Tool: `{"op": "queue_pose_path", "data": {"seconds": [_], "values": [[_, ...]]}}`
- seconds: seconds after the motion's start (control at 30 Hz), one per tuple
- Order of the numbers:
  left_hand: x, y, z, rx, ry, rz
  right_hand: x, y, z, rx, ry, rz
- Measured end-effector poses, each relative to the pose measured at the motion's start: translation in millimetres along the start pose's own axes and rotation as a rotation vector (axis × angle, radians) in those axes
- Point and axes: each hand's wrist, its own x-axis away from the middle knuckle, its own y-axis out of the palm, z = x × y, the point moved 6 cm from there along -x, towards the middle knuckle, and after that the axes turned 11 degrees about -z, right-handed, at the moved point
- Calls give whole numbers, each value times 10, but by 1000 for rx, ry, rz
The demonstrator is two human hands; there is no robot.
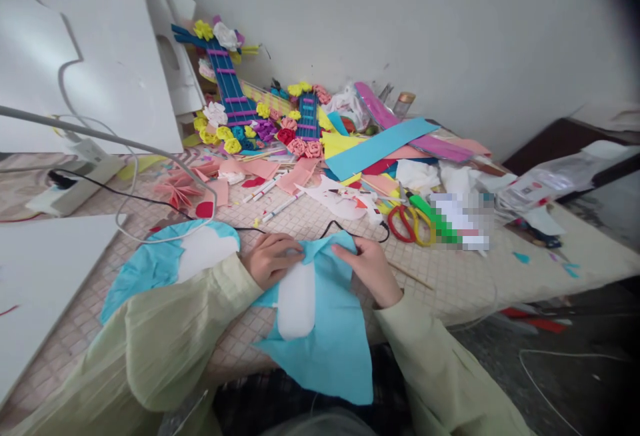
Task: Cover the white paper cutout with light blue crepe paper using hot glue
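Note:
A sheet of light blue crepe paper (340, 329) hangs over the table's near edge, with a white rounded-corner board piece (296, 306) lying against it. The paper's top end is folded over the upper end of the board. My left hand (273, 259) is closed at the upper left of the board, its fingertips pressed on the folded paper. Between thumb and fingers, my right hand (373, 266) pinches the paper's upper right part. Left of my left hand lies a white board shape (207, 253) with pleated blue crepe paper around its edge, partly under my left sleeve.
Behind my hands lie marker pens (283, 208), paper scraps (297, 176) and red-and-yellow scissors (413, 225). Guitar shapes with paper flowers (227, 83) lean at the wall. A cable (170, 149) arches across the left, near a power strip (75, 179). A thin stick (413, 276) lies to the right.

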Motion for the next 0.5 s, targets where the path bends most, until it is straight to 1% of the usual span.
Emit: {"op": "queue_pose_path", "data": {"seconds": [0.07,0.13,0.17,0.27,0.33,0.37,0.43,0.5], "values": [[-4,-7,1,-1,3,-3,14,-38,-24,75,-19,80],[-12,-19,5,1,6,-10,29,-58,-46,71,-35,115],[-18,-24,9,3,10,-17,28,-53,-53,48,-37,104],[-36,-42,21,6,22,-30,-8,28,-64,-23,-37,-29],[-42,-55,23,4,28,-25,-39,75,-77,10,-58,-83],[-43,-58,23,5,31,-22,-52,85,-86,48,-76,-80],[-41,-59,23,11,38,-17,-70,88,-103,118,-107,-33],[-37,-54,16,25,34,-14,-69,94,-117,150,-112,8]]}}
